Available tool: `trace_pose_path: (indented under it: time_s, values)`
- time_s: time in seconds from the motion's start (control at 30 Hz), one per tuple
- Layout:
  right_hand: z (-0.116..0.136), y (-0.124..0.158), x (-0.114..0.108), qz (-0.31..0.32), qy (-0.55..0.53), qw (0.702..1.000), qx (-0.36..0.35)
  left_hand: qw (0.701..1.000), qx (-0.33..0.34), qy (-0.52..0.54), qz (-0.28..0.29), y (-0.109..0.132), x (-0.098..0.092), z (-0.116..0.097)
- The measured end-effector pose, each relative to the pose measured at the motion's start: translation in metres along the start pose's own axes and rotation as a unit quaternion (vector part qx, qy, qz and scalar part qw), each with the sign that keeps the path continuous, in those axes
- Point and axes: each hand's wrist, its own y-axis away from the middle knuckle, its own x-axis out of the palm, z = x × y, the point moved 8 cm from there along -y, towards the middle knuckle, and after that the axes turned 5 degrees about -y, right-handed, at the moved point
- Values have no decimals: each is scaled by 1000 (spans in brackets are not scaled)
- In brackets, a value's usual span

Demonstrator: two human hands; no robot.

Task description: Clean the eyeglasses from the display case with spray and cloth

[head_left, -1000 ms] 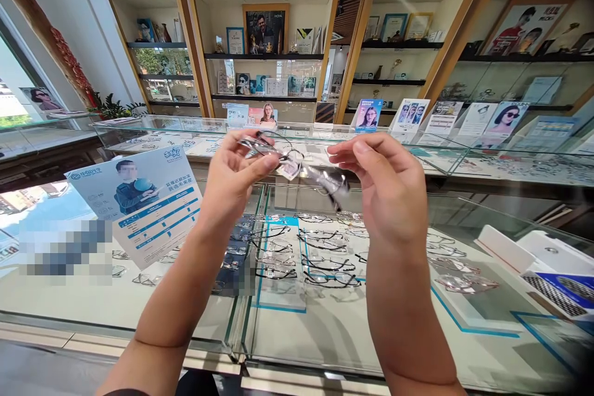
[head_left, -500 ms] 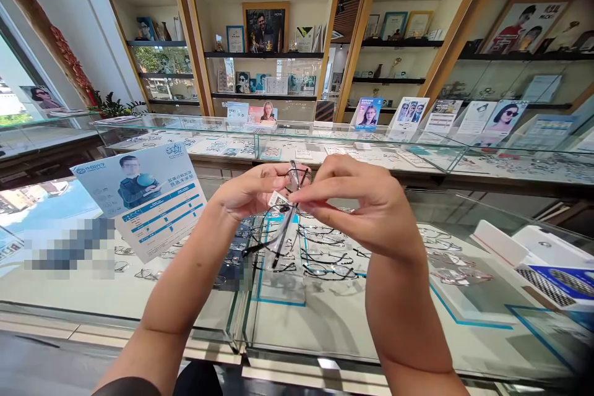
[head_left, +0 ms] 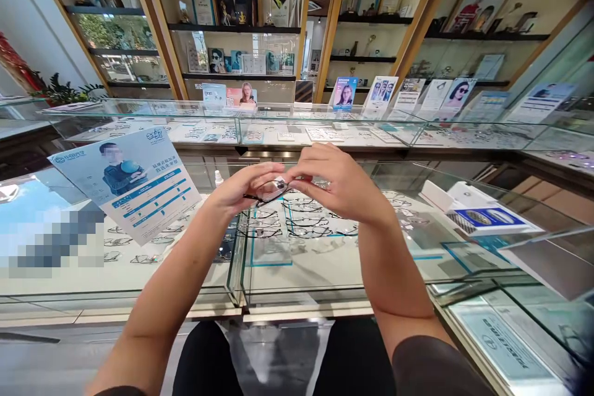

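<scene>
Both hands hold one pair of dark-framed eyeglasses (head_left: 273,196) above the glass counter. My left hand (head_left: 244,189) is closed around one side of the frame, with a dark temple running along under its fingers. The fingertips of my right hand (head_left: 331,176) pinch the frame's other end, so the hands nearly meet. Fingers cover much of the glasses, and the lenses hardly show. Beneath the glass, rows of eyeglasses (head_left: 309,223) lie just below and behind my hands.
A printed card (head_left: 134,182) stands on the counter at left. A small white bottle (head_left: 218,178) is behind my left hand. At right sits an open white box (head_left: 480,207). Another glass showcase (head_left: 273,130) with upright cards runs across the back, before wooden shelves (head_left: 234,28).
The eyeglasses have turned from hanging with temples downward to lying more level between my hands. My hands have come closer together. The view has tilted down and swung right.
</scene>
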Motion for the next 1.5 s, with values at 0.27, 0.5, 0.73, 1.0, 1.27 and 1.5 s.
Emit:
trace_pose_path:
  time_s: [0.27,0.5,0.73,1.0,1.27,1.5]
  values:
    - [-84,78,0,93,58,977,183,895,-65,-403,-179,111,-68,89]
    - [-167,141,2,124,61,937,322,792,-139,-557,-206,156,-99,138]
    - [-224,187,9,121,86,888,436,741,-193,-610,-202,148,-101,151]
    - [-259,210,21,145,109,863,472,726,-164,-623,-239,152,-102,140]
    - [-274,216,28,193,135,846,479,714,-157,-633,-257,153,-102,138]
    - [-281,218,31,214,147,836,483,712,-161,-633,-256,153,-103,138]
